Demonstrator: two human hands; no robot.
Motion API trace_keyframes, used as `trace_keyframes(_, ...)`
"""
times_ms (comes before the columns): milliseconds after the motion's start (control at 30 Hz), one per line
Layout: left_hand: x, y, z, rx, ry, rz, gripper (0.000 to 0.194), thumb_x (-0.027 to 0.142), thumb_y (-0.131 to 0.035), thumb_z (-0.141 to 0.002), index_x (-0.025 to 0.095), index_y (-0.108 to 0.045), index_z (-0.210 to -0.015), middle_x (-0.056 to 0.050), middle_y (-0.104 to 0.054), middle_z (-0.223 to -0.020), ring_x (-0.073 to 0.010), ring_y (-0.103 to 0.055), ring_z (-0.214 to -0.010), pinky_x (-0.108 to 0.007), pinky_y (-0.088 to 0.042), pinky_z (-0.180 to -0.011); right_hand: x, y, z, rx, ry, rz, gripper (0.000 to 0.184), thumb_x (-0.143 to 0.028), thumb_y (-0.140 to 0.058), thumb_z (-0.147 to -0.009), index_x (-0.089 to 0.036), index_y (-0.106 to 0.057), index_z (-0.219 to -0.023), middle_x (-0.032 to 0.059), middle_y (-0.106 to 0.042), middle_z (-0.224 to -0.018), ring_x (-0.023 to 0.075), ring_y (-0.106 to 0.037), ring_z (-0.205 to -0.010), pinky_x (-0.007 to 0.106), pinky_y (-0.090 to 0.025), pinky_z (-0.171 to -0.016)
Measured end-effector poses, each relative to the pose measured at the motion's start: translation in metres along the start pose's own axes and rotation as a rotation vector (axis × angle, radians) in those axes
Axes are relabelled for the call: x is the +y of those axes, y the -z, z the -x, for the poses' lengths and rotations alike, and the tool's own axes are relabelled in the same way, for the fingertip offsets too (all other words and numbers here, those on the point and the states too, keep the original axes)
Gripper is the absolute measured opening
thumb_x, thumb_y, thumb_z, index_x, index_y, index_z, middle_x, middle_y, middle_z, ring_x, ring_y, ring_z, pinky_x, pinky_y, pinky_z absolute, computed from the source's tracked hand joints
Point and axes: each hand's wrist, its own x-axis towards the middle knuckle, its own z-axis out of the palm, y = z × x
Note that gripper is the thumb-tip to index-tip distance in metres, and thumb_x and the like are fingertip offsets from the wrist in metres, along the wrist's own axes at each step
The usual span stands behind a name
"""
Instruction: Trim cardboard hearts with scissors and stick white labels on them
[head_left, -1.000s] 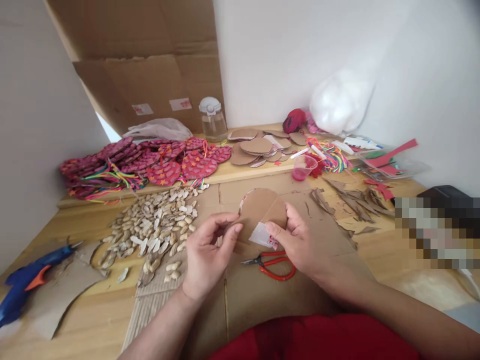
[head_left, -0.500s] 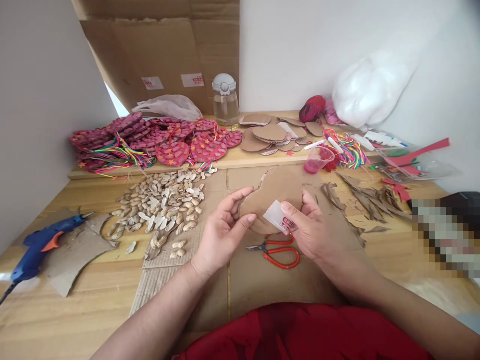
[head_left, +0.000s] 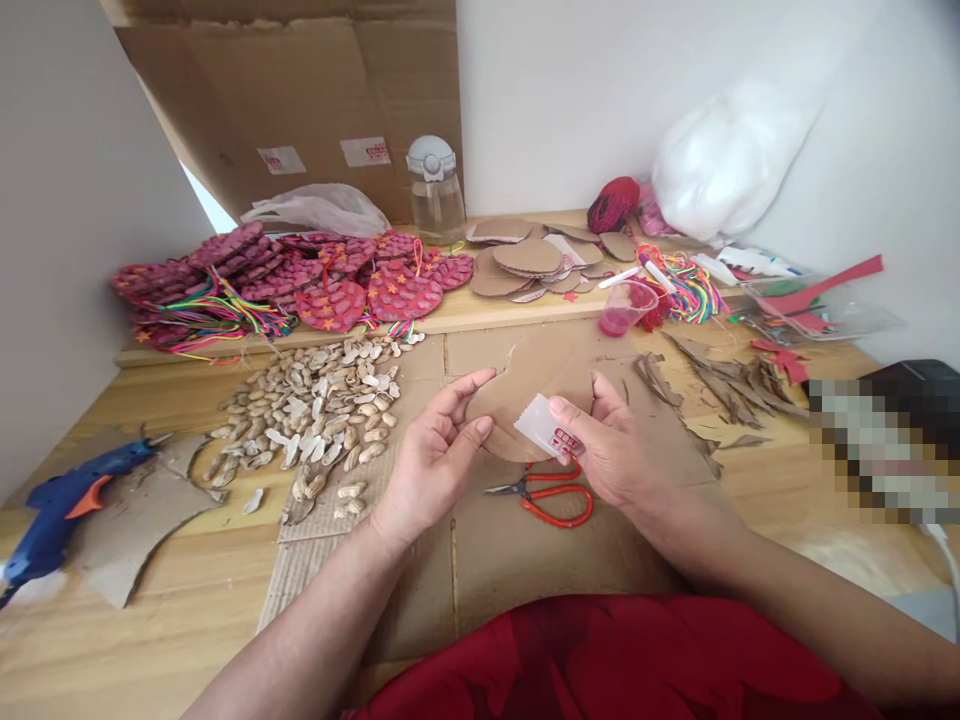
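The wooden table [head_left: 187, 590] bears a flat cardboard sheet [head_left: 525, 590], with a heap of peanut shells [head_left: 322, 405] along the sheet's left side; over the sheet's middle is the cut cardboard piece [head_left: 514, 385], notched at its far edge and held between two hands; the left hand [head_left: 431, 455] grasps its left edge, thumb on top; the right hand [head_left: 611, 450] pinches its right edge; the scissors [head_left: 527, 491] lie below its near edge, touched by neither hand; smallest is a strip of tape [head_left: 541, 422] on its face, partly under the right thumb; to handle the piece well, I would keep both grips light and near the rim, lest it crease; whether the tape is fully stuck I cannot tell; a flat thumb should smooth it best; the blades point left, so that wrist should stay high.
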Motion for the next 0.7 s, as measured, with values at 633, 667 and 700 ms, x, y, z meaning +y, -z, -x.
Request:
trace_keyframes(633, 0.006, -0.003, 0.001, 0.182, 0.197, 0.011, 0.033, 0.042, -0.077, -0.080, 0.017, -0.070, -0.101, -0.006, -0.078, -0.095, -0.0173, -0.071, -0.083, -0.025, -0.054, -0.072, 0.015, 0.004, 0.012, -0.120, 0.135, 0.154, 0.029, -0.034, -0.069, -0.089, -0.026, -0.052, -0.111, 0.0004, -0.065, -0.094, 0.0154, -0.062, -0.080, 0.027, -0.054, -0.069)
trace_keyframes(667, 0.006, -0.002, 0.001, 0.179, 0.200, -0.007, 0.030, 0.041, -0.077, -0.080, 0.017, -0.071, -0.097, -0.006, -0.077, -0.095, -0.0164, -0.070, -0.082, -0.024, -0.053, -0.072, 0.017, 0.004, 0.012, -0.122, 0.155, 0.171, 0.028, -0.035, -0.069, -0.090, -0.025, -0.052, -0.110, 0.0002, -0.064, -0.093, 0.0155, -0.061, -0.080, 0.027, -0.053, -0.070)
trace_keyframes(700, 0.006, -0.002, 0.001, 0.172, 0.198, -0.022, 0.028, 0.041, -0.076, -0.081, 0.017, -0.071, -0.095, -0.005, -0.077, -0.092, -0.0150, -0.069, -0.079, -0.023, -0.052, -0.070, 0.018, 0.004, 0.013, -0.125, 0.166, 0.195, 0.027, -0.035, -0.068, -0.090, -0.025, -0.052, -0.108, -0.0001, -0.063, -0.090, 0.0152, -0.060, -0.079, 0.027, -0.053, -0.068)
